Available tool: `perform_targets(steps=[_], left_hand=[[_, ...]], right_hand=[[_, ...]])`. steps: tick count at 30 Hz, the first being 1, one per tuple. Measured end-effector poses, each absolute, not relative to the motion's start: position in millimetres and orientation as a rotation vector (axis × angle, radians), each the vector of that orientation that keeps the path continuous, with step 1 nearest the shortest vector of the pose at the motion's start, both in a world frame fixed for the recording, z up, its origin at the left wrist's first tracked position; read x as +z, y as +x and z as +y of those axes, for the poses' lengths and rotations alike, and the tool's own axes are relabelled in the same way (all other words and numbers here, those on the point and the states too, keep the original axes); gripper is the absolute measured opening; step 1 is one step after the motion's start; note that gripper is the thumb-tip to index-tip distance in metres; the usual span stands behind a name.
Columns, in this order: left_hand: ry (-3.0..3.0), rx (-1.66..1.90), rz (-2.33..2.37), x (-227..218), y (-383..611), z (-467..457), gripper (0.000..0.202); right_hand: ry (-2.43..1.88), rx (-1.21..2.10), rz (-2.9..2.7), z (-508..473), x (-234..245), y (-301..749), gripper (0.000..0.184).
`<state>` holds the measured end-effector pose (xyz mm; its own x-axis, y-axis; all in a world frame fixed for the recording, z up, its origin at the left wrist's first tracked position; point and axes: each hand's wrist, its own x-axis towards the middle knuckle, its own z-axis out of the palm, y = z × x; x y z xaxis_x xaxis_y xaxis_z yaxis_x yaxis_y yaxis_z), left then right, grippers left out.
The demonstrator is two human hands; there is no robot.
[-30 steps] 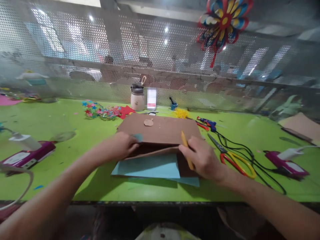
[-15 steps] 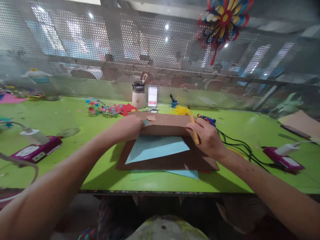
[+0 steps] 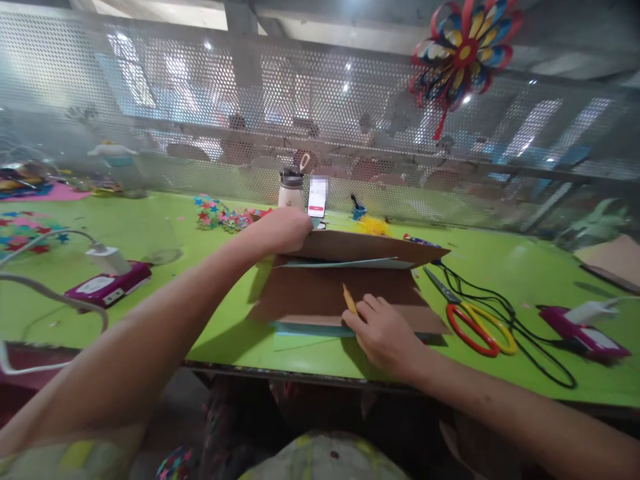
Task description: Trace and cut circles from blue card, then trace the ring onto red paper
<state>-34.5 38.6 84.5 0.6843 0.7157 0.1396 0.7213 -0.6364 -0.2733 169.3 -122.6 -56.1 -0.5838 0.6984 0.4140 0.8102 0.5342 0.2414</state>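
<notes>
My left hand (image 3: 283, 230) grips the far left corner of a brown paper sheet (image 3: 360, 248) and holds it raised off the stack, with a light blue sheet (image 3: 350, 264) lifted along under it. Below lies another brown sheet (image 3: 330, 297) flat on the green table (image 3: 165, 300), with a blue sheet edge (image 3: 305, 329) showing under its near side. My right hand (image 3: 383, 333) rests on the near edge of that stack, fingers closed around a yellow pencil (image 3: 349, 300).
Red and yellow scissors (image 3: 473, 319) and a black cable (image 3: 515, 333) lie to the right. Magenta devices (image 3: 107, 287) (image 3: 583, 332) sit left and right. A bottle (image 3: 291, 190), coloured paper stars (image 3: 217, 215) and a perforated metal screen (image 3: 200, 120) stand behind. A paper pinwheel (image 3: 465, 50) hangs above.
My left hand has lifted the top brown sheet higher and further back. My right hand has come down from the sheet's far edge to the near edge of the stack with the pencil.
</notes>
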Motion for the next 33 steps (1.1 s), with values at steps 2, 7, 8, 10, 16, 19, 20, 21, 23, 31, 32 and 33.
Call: perform_targets(steps=[2, 7, 8, 10, 16, 19, 20, 21, 23, 31, 32, 33], left_hand=[[-2.598, -0.027, -1.148, 83, -37, 40, 0.031], [-2.625, -0.023, -1.187, 79, -42, 48, 0.029], [-2.634, -0.022, -1.193, 79, -42, 49, 0.029], [-2.656, -0.021, -1.203, 81, -41, 52, 0.028], [-2.772, 0.008, -1.225, 97, -34, 53, 0.030], [-2.870, 0.059, -1.229, 104, -33, 50, 0.051], [-2.905, 0.079, -1.230, 106, -34, 49, 0.060], [-2.940, 0.102, -1.228, 106, -35, 48, 0.066], [-3.001, 0.142, -1.207, 106, -36, 45, 0.068], [-3.103, 0.190, -1.079, 80, -44, 36, 0.037], [-3.103, 0.187, -1.061, 74, -45, 35, 0.034], [-3.106, 0.185, -1.039, 69, -48, 34, 0.032]], right_hand=[[-1.262, -0.527, -2.429, -117, -53, 172, 0.018], [-1.198, -0.504, -2.220, -109, -47, 183, 0.017], [-1.178, -0.539, -2.184, -108, -46, 185, 0.017], [-1.149, -0.591, -2.101, -103, -42, 190, 0.016], [-1.124, -0.685, -1.885, -77, -23, 204, 0.013], [-1.115, -0.760, -1.870, -68, -15, 206, 0.014], [-1.111, -0.782, -1.865, -66, -14, 206, 0.015], [-1.108, -0.800, -1.856, -64, -13, 206, 0.015], [-1.108, -0.819, -1.846, -63, -13, 204, 0.015], [-1.113, -0.647, -2.027, -75, -33, 207, 0.012], [-1.098, -0.618, -2.065, -78, -36, 211, 0.013], [-1.084, -0.591, -2.101, -80, -39, 215, 0.015]])
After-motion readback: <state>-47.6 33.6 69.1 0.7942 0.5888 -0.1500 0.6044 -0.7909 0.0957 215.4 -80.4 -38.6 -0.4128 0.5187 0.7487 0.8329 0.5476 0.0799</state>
